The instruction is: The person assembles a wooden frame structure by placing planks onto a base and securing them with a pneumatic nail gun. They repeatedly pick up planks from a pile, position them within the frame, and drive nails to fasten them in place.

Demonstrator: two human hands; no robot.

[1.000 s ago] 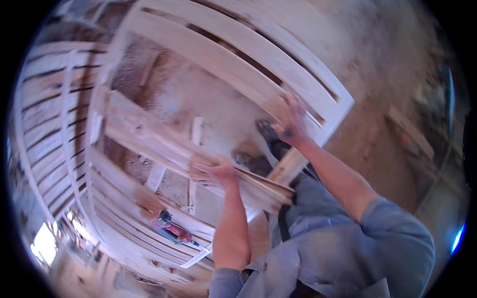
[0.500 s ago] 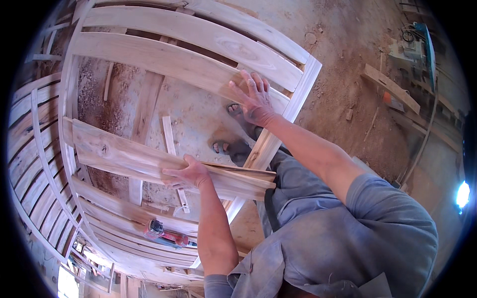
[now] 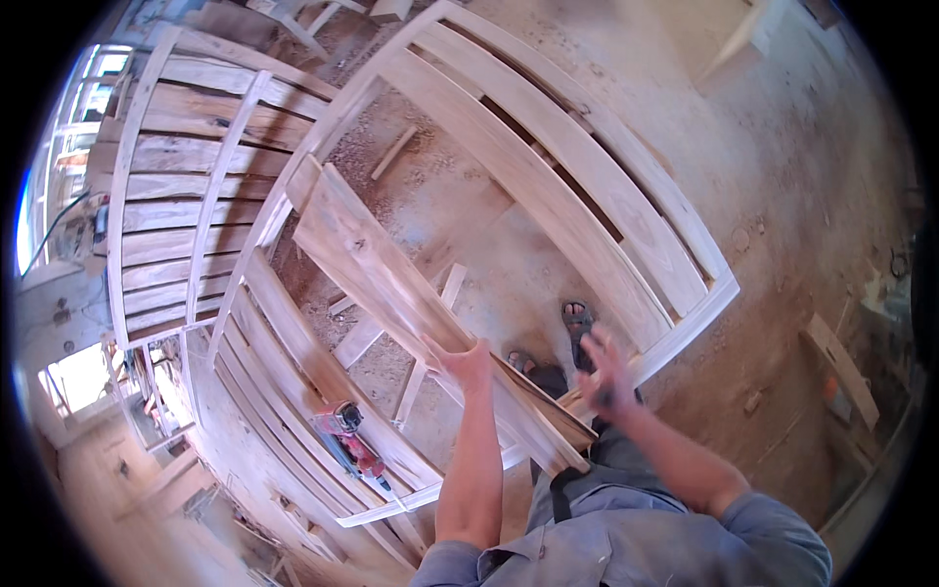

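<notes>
My left hand grips a pale wooden plank by its long edges, thumb on one side. This plank lies slantwise over the gap of a large slatted wooden frame, its far end by the far rail and its near end at my waist. A second board with a dark edge shows beside the near end. My right hand is raised near the frame's near rail, fingers apart and slightly blurred, holding nothing.
A red and black power tool rests on the frame's left slats. Another slatted panel stands beyond. Loose wood strips lie on the dusty floor under the frame. A notched timber lies at right. My sandalled feet stand inside the frame.
My right hand has come off the right-hand slat and drawn back toward me. My left hand keeps its hold on the plank. The view has turned, bringing more of the left side into sight.
</notes>
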